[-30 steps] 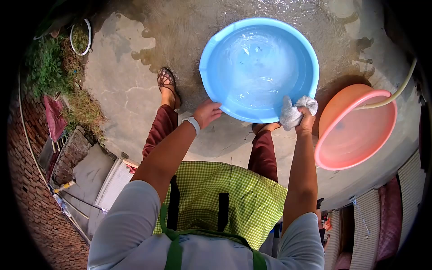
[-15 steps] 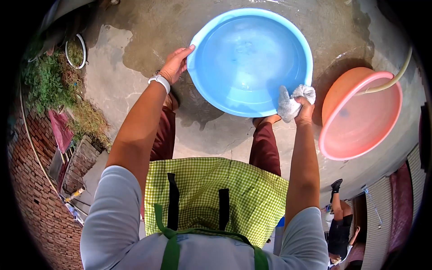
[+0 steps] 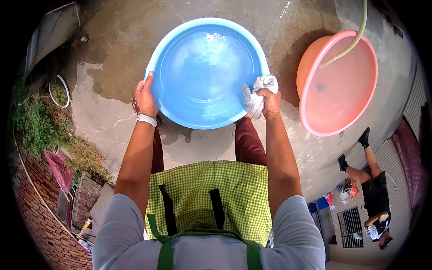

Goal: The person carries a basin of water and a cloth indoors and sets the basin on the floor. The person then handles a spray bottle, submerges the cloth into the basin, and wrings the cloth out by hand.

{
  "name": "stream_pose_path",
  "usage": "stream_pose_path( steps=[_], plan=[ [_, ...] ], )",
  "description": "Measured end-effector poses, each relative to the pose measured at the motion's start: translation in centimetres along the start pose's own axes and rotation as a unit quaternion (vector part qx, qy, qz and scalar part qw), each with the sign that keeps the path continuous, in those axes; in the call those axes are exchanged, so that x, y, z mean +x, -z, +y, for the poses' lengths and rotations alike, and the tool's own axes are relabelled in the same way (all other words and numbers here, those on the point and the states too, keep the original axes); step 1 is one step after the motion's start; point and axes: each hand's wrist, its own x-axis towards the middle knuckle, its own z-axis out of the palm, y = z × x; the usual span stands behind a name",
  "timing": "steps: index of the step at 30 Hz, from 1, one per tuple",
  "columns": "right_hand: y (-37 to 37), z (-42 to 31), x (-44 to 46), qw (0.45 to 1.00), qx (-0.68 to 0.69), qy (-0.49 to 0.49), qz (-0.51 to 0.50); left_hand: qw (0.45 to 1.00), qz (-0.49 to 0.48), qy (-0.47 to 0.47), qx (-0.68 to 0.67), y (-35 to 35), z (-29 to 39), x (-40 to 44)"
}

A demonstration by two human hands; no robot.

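Observation:
A wide light-blue basin with water in it is held out in front of me, over the concrete. My left hand grips its left rim, thumb on top. At the right rim, my right hand is closed around a bunched grey-white cloth. Part of the cloth hangs over the basin's edge and hides the fingers' contact with the rim.
Right of me, a pink basin stands with a pale hose running into it. Wet concrete lies ahead. Plants and a brick wall are at left. Another person walks at lower right.
The blue basin has come closer to me and shifted left, with both hands on it. My view has also turned somewhat. The other person has moved further into view.

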Motion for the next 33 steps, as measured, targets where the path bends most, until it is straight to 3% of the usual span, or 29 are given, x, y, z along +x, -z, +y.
stream_pose_path(
  steps=[11, 22, 33],
  plan=[
    [-1.3, -8.3, -11.5, 0.995, 0.094, -0.019, -0.037, 0.996, -0.010, -0.081, 0.044, 2.6, 13.3, -10.1],
    [5.6, -18.2, -26.4, 0.963, 0.262, 0.070, 0.000, 0.977, -0.090, -0.178, 0.081, 0.5, 24.8, -24.9],
    [16.7, -26.1, -37.3, 0.927, 0.348, 0.118, -0.067, 0.948, -0.191, -0.229, 0.109, -4.0, 31.7, -39.2]
  ],
)
